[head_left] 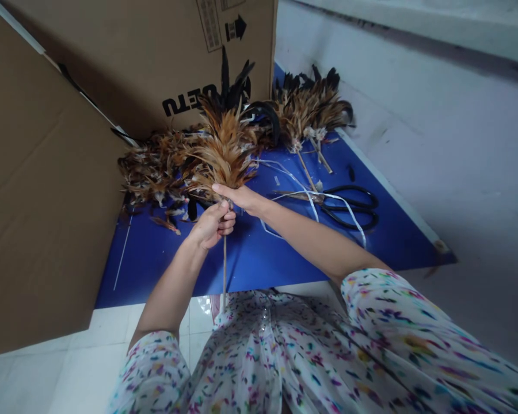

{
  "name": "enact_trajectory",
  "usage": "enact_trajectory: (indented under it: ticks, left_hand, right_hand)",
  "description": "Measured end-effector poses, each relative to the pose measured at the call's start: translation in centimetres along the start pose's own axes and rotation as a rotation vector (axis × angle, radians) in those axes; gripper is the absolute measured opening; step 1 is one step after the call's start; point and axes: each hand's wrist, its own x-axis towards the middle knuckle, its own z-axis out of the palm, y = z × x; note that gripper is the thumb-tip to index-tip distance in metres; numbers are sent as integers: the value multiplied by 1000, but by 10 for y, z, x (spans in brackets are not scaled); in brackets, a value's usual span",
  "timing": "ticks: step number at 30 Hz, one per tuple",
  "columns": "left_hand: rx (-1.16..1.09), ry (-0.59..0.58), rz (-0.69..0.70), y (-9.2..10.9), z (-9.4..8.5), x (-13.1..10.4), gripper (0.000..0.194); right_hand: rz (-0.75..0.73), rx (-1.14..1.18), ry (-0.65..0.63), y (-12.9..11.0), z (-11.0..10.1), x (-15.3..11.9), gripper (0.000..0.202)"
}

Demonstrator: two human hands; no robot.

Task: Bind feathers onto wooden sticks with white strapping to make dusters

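A feather duster (227, 141) with brown feathers and black tips stands upright at the middle of the view, its thin stick pointing down toward me. My left hand (216, 225) is closed around the stick just under the feathers. Just above it, my right hand (237, 198) is at the base of the feathers, its thumb lying across them; its other fingers are hidden behind. White string (285, 169) runs in loops over the blue table (164, 264) to the right of my hands.
Large black-handled scissors (349, 207) lie on the right. Two more feather bundles (306, 109) rest at the back right. A pile of loose feathers (155, 167) lies at the left. Cardboard (38, 190) walls the left and back; a pale wall (435, 144) bounds the right.
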Motion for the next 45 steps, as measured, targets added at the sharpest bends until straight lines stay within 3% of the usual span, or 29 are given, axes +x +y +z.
enact_trajectory:
  ticks: [3, 6, 9, 11, 14, 21, 24, 26, 30, 36, 45]
  left_hand:
    - [20, 38, 44, 6, -1, -10, 40]
    - [9, 86, 122, 23, -8, -23, 37]
    - [-13, 161, 238, 44, -19, -35, 29]
    - [-35, 217, 300, 56, -28, -43, 26]
    - [-86, 295, 337, 66, -41, -52, 24]
    - [-100, 354, 371, 64, -66, -69, 24]
    - [-94, 363, 362, 61, -72, -75, 23]
    - [-102, 361, 355, 59, -75, -77, 23]
    - [-117, 367, 335, 53, -77, -74, 22]
    - [-102, 297, 256, 40, -67, -48, 22]
    - [-72, 201, 173, 29, -43, -15, 21]
  right_hand:
    - [-70, 143, -56, -5, -1, 1, 40]
    - [-21, 166, -124, -9, -10, 6, 44]
    - [21, 75, -40, -5, -22, 13, 37]
    - [-7, -56, 13, 1, -27, 15, 21]
    - [-79, -304, -45, 10, -24, 16, 5]
    - [-267, -1007, -298, 6, 15, 19, 34]
    - [-290, -1238, -386, 5, 26, 23, 29]
    - [-291, -1257, -415, 6, 28, 25, 25]
    - [-273, -951, -355, 3, 20, 26, 12]
    - [59, -152, -170, -18, 0, 18, 9]
    - [165, 289, -118, -36, -25, 6, 10]
